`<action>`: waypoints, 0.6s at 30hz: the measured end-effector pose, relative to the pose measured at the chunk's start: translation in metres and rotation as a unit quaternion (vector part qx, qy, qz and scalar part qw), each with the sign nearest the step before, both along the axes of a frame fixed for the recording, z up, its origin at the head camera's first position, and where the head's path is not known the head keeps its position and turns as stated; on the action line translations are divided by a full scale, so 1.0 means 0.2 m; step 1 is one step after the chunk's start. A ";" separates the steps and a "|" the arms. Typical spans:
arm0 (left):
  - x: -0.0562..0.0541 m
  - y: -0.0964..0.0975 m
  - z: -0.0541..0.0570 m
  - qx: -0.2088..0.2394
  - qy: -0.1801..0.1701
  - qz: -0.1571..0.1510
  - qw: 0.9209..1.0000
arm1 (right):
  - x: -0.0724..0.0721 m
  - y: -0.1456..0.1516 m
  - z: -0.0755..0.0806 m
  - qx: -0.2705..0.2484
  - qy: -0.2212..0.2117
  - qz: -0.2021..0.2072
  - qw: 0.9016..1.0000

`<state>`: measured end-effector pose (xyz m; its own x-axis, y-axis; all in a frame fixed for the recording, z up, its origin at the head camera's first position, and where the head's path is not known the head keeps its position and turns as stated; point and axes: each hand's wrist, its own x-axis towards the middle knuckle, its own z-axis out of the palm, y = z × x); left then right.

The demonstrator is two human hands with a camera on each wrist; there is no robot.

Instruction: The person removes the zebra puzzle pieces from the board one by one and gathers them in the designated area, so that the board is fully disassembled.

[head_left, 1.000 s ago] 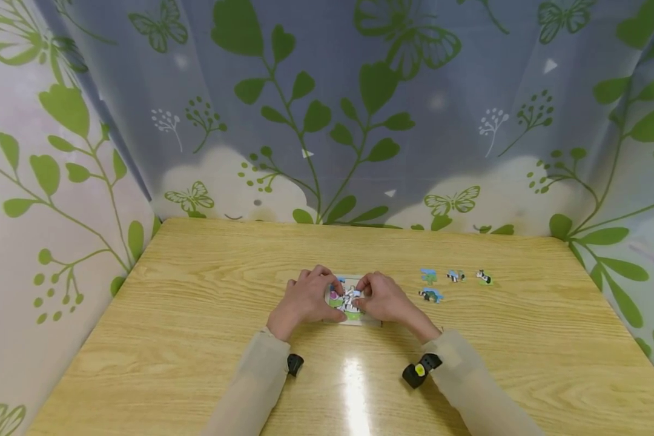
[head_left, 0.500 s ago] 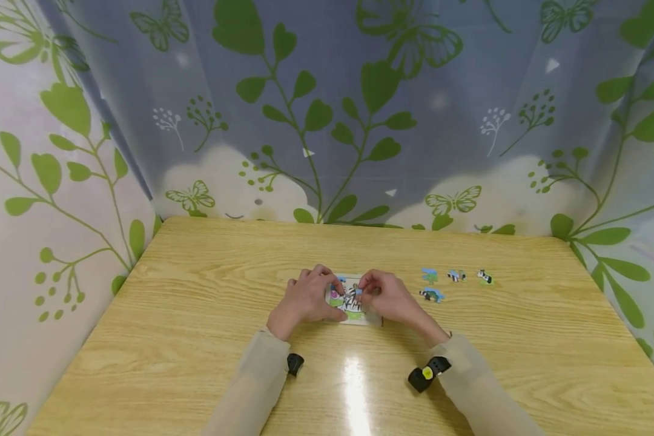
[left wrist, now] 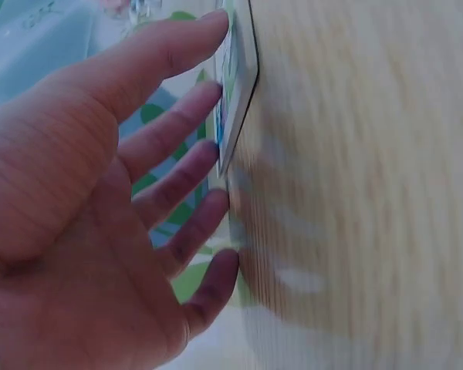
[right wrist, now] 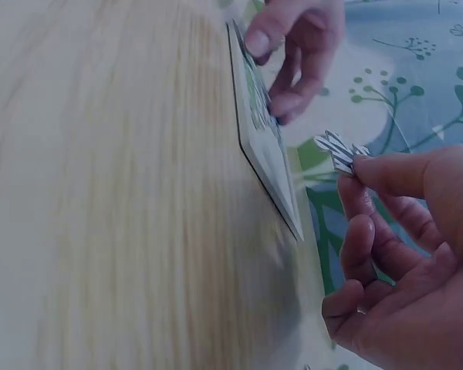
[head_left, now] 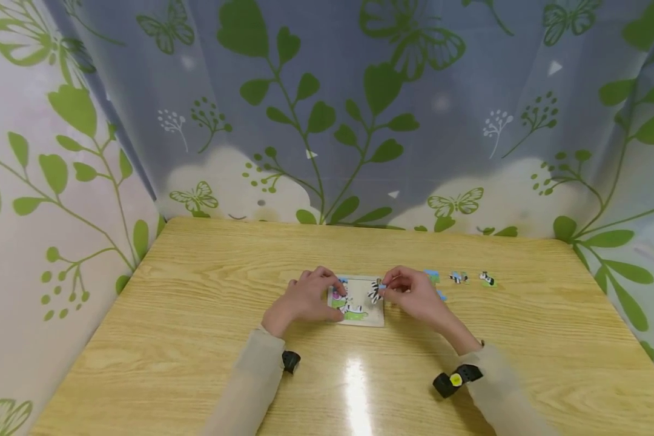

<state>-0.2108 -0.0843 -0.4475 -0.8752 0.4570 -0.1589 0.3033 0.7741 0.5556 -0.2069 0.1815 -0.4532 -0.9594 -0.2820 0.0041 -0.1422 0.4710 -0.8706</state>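
Note:
My left hand (head_left: 305, 299) rests at the left side of a small flat puzzle board (head_left: 375, 316), its thumb and fingertips on the board's picture. In the left wrist view that hand (left wrist: 100, 185) has loosely extended fingers against the board (left wrist: 247, 65). A zebra-striped puzzle piece (head_left: 373, 292) is pinched between thumb and fingers of my right hand (head_left: 418, 298), over the board's right side. The right wrist view shows this piece (right wrist: 336, 154) raised off the board (right wrist: 276, 181). Green and striped pieces stay in the board's left and lower part; its right part is bare.
To the right on the wooden table (head_left: 212, 260) lie several loose puzzle pieces, including a cow-patterned piece (head_left: 487, 279) and a blue one (head_left: 458, 277). Others are partly hidden behind my right hand. A patterned curtain (head_left: 327, 121) encloses the table's back and sides.
My right hand has lifted the striped puzzle piece out of the board and moved to the right with it, uncovering bare board. The left hand has stayed at the board.

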 end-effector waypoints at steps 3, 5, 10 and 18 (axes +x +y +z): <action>0.00 -0.03 0.00 0.013 -0.013 -0.014 1.000 | 0.01 0.07 0.02 0.010 0.015 0.000 1.000; 0.00 -0.04 0.00 0.017 -0.015 -0.021 1.000 | 0.01 0.13 0.02 0.019 0.019 -0.005 1.000; -0.01 -0.05 -0.01 0.025 -0.011 -0.018 0.999 | 0.03 0.24 0.04 0.038 0.031 -0.025 0.998; -0.01 -0.06 -0.02 0.041 -0.002 -0.012 0.999 | 0.08 0.43 0.05 0.074 0.046 -0.056 0.995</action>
